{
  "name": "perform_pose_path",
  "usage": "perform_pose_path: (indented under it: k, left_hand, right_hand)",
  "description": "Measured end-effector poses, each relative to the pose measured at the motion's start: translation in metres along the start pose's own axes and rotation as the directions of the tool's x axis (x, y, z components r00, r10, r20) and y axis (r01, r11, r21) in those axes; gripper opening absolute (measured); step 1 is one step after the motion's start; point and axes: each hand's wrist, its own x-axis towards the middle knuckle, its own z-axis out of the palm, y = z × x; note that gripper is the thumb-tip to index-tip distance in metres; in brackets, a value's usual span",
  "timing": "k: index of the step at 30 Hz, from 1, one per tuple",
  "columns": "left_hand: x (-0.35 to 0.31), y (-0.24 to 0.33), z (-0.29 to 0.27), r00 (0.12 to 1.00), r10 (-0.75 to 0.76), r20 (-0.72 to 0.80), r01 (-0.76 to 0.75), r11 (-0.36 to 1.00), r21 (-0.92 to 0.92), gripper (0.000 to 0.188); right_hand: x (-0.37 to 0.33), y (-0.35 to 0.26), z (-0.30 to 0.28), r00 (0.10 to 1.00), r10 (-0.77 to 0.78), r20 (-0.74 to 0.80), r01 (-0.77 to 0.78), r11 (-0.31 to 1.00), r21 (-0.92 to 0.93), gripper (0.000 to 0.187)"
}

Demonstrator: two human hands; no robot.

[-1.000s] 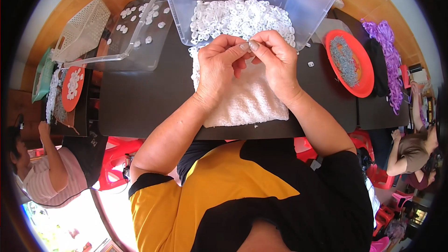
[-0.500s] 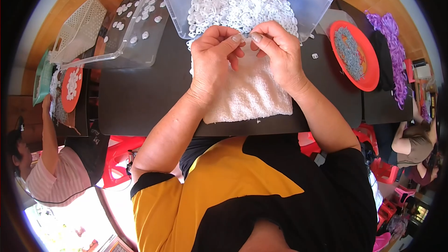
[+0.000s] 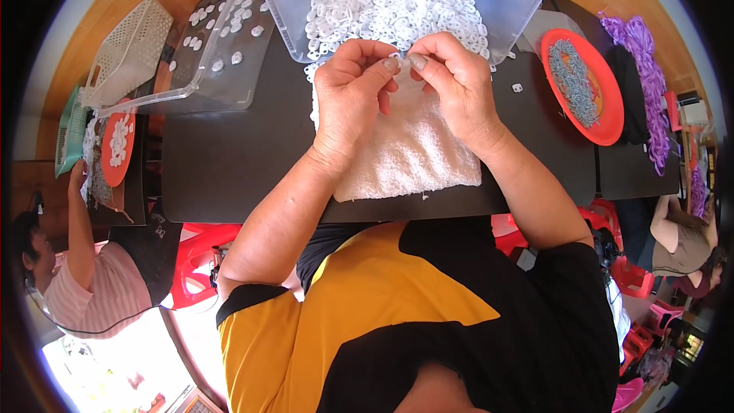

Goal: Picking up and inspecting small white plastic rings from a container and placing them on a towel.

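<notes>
Over the near end of the clear bin, my left hand [image 3: 344,92] and my right hand [image 3: 461,92] meet with thumbs and forefingers pinched. A small white plastic piece [image 3: 399,59] shows at the left fingertips. Whatever the right fingertips grip is too small and covered to make out. Just beyond the hands lies a heap of white oval plastic pieces with holes [image 3: 394,11]. Beneath the hands a cream terry towel [image 3: 409,160] is spread on the dark table [image 3: 229,168].
To the right stands a red plate [image 3: 609,126] of small grey metal pieces [image 3: 573,80], beside purple cord [image 3: 638,46]. A clear lidless box [image 3: 180,95] at left has white pieces near it. Co-workers sit on both sides; one reaches toward another red plate [image 3: 113,172].
My hands stay pinched together in nearly the same place, their fingertips shifting slightly. White now shows between them where a thin greyish bit showed before.
</notes>
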Motion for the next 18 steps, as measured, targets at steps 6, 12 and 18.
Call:
perform_pose_path:
  k: [6, 12, 18]
  left_hand:
    - [0.0000, -0.0013, 0.0001, 1.000, -0.006, -0.004, 0.006, 1.000, 0.022, 0.008]
    - [-0.0010, -0.0022, 0.0005, 1.000, -0.010, -0.027, 0.011, 1.000, 0.027, 0.008]
    - [-0.0016, -0.0017, -0.0006, 1.000, -0.014, -0.024, 0.015, 0.998, 0.063, 0.011]
  right_hand:
    - [-0.0002, 0.0010, 0.0038, 1.000, -0.022, 0.002, 0.022, 1.000, -0.014, 0.004]
    - [-0.0011, 0.0035, 0.0039, 0.999, -0.020, 0.024, 0.021, 0.999, -0.041, 0.005]
    - [-0.0015, 0.0025, 0.0029, 0.997, -0.061, 0.050, 0.066, 0.993, -0.098, 0.011]
